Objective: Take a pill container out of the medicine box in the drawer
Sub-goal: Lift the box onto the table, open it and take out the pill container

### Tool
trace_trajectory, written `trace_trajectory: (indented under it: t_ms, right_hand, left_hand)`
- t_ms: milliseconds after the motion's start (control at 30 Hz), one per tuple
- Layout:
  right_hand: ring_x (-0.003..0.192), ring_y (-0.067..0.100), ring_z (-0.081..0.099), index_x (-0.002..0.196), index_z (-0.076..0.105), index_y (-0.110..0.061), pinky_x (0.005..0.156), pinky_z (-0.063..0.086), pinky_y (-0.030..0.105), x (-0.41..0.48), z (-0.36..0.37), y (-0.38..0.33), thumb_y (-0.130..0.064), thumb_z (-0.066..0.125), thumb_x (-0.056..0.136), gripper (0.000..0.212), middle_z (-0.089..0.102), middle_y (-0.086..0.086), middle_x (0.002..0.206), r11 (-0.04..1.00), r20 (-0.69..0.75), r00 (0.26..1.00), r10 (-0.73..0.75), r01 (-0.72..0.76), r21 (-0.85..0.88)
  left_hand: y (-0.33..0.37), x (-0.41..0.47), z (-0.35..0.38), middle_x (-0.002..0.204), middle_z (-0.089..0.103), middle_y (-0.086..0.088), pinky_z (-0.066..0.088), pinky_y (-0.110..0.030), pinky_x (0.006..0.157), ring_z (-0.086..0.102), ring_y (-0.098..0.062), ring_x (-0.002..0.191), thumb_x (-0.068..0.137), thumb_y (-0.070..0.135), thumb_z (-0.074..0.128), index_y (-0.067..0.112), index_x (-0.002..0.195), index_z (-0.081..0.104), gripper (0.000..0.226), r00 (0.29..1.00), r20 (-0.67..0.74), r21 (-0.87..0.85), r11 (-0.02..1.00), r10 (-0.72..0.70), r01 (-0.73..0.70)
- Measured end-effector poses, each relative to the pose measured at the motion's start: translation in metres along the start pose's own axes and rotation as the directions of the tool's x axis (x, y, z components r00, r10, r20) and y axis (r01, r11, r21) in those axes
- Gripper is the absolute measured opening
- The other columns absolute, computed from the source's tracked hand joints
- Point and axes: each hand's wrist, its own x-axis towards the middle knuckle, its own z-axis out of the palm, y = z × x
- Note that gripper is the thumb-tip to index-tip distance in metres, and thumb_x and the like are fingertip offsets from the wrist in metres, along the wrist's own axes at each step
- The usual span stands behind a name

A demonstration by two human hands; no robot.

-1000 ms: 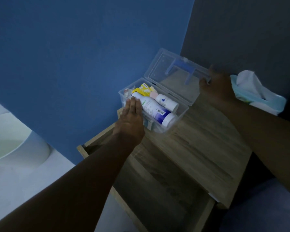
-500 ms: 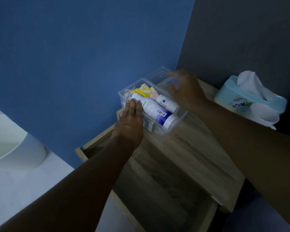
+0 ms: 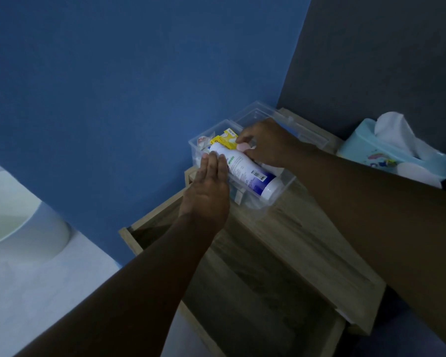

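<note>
A clear plastic medicine box (image 3: pixel 281 192) stands on the wooden nightstand top (image 3: pixel 309 243) with its lid (image 3: pixel 258 112) folded back. A large white and blue bottle (image 3: pixel 247 171) lies inside, beside a yellow packet (image 3: pixel 225 138). My right hand (image 3: pixel 268 144) reaches into the box, fingers curled around a small pill container whose pink cap (image 3: pixel 242 146) shows; its body is hidden under the hand. My left hand (image 3: pixel 209 188) lies flat on the box's near left edge, fingertips on the large bottle.
The open wooden drawer (image 3: pixel 242 292) juts out below the nightstand top, under my left forearm. A light blue tissue box (image 3: pixel 386 153) stands at the right against the dark wall. A white rounded object (image 3: pixel 23 228) sits low at the left.
My right hand left the lid, which dropped back flat, then moved left into the box and closed around the pink-capped container. My left hand stayed on the box.
</note>
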Motion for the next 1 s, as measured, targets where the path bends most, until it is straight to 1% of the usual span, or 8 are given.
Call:
trace_trajectory:
  t_ms: [367, 467, 567, 633, 667, 767, 900, 1000]
  right_hand:
    - [0.09, 0.01, 0.065, 0.111, 0.074, -0.015, 0.083, 0.052, 0.023, -0.035, -0.016, -0.017, -0.024, 0.067, 0.085, 0.029, 0.075, 0.0, 0.103, 0.98, -0.254, 0.964, 0.076, -0.026, 0.198]
    - [0.076, 0.007, 0.065, 0.1, 0.075, -0.019, 0.077, 0.055, 0.026, -0.056, -0.027, -0.026, -0.027, 0.066, 0.081, 0.023, 0.074, -0.004, 0.085, 0.975, -0.277, 0.957, 0.087, -0.024, 0.222]
    - [0.076, 0.007, 0.064, 0.099, 0.075, -0.022, 0.075, 0.053, 0.025, -0.077, -0.041, -0.034, -0.032, 0.069, 0.08, 0.022, 0.073, -0.003, 0.081, 0.97, -0.283, 0.957, 0.07, 0.002, 0.245]
    - [0.077, 0.009, 0.064, 0.098, 0.076, -0.017, 0.077, 0.052, 0.027, -0.092, -0.049, -0.042, -0.031, 0.072, 0.082, 0.022, 0.073, 0.001, 0.084, 0.969, -0.293, 0.955, 0.043, 0.032, 0.247]
    - [0.076, 0.011, 0.064, 0.098, 0.076, -0.014, 0.077, 0.052, 0.027, -0.099, -0.052, -0.046, -0.03, 0.072, 0.083, 0.022, 0.072, 0.005, 0.085, 0.969, -0.292, 0.956, 0.026, 0.047, 0.241]
    - [0.077, 0.009, 0.059, 0.104, 0.076, -0.014, 0.072, 0.045, 0.018, -0.122, -0.058, -0.058, -0.027, 0.07, 0.087, 0.022, 0.066, 0.003, 0.09, 0.973, -0.277, 0.959, -0.052, 0.111, 0.203]
    - [0.084, 0.014, 0.058, 0.114, 0.074, -0.011, 0.078, 0.043, 0.023, -0.149, -0.063, -0.067, -0.016, 0.069, 0.089, 0.027, 0.066, 0.009, 0.1, 0.974, -0.253, 0.961, -0.112, 0.156, 0.163]
    - [0.083, 0.013, 0.058, 0.118, 0.072, -0.007, 0.075, 0.037, 0.016, -0.164, -0.068, -0.071, -0.013, 0.07, 0.088, 0.03, 0.068, 0.013, 0.1, 0.972, -0.27, 0.954, -0.127, 0.174, 0.157]
  left_hand:
    - [0.006, 0.008, -0.025, 0.164, -0.008, -0.012, 0.012, -0.041, 0.12, -0.009, -0.027, 0.151, 0.093, 0.015, 0.047, 0.006, 0.154, -0.004, 0.079, 0.987, 0.158, -0.071, 0.996, -0.036, 0.047]
    - [0.008, 0.006, -0.043, 0.163, 0.01, -0.014, 0.018, -0.035, 0.12, 0.01, -0.028, 0.151, 0.092, 0.016, 0.051, 0.01, 0.155, 0.009, 0.076, 0.989, 0.145, -0.274, 0.958, -0.04, 0.079]
    - [0.012, -0.008, -0.052, 0.145, 0.049, -0.015, 0.037, -0.023, 0.103, 0.048, -0.033, 0.131, 0.093, 0.011, 0.05, 0.014, 0.143, 0.045, 0.051, 0.987, -0.03, -0.6, 0.793, -0.16, 0.11]
    - [0.021, -0.015, -0.057, 0.136, 0.058, -0.013, 0.043, -0.034, 0.105, 0.057, -0.027, 0.121, 0.098, 0.016, 0.044, 0.016, 0.137, 0.052, 0.04, 0.961, 0.062, -0.799, 0.564, -0.269, 0.21]
    - [0.027, -0.019, -0.059, 0.13, 0.062, -0.013, 0.046, -0.036, 0.103, 0.06, -0.023, 0.114, 0.1, 0.017, 0.041, 0.015, 0.136, 0.054, 0.038, 0.955, 0.134, -0.871, 0.428, -0.265, 0.242]
    - [0.049, -0.035, -0.066, 0.109, 0.07, -0.012, 0.051, -0.029, 0.081, 0.065, -0.019, 0.091, 0.103, 0.021, 0.034, 0.009, 0.125, 0.058, 0.035, 0.962, 0.209, -0.961, 0.148, -0.174, 0.235]
    - [0.067, -0.059, -0.07, 0.095, 0.073, -0.008, 0.053, -0.022, 0.066, 0.069, -0.018, 0.084, 0.105, 0.03, 0.031, 0.009, 0.103, 0.064, 0.04, 0.976, 0.176, -0.984, -0.026, -0.127, 0.174]
    - [0.074, -0.071, -0.068, 0.088, 0.074, -0.004, 0.055, -0.023, 0.075, 0.07, -0.015, 0.083, 0.105, 0.025, 0.035, 0.008, 0.1, 0.067, 0.036, 0.987, 0.135, -0.99, -0.045, -0.09, 0.131]
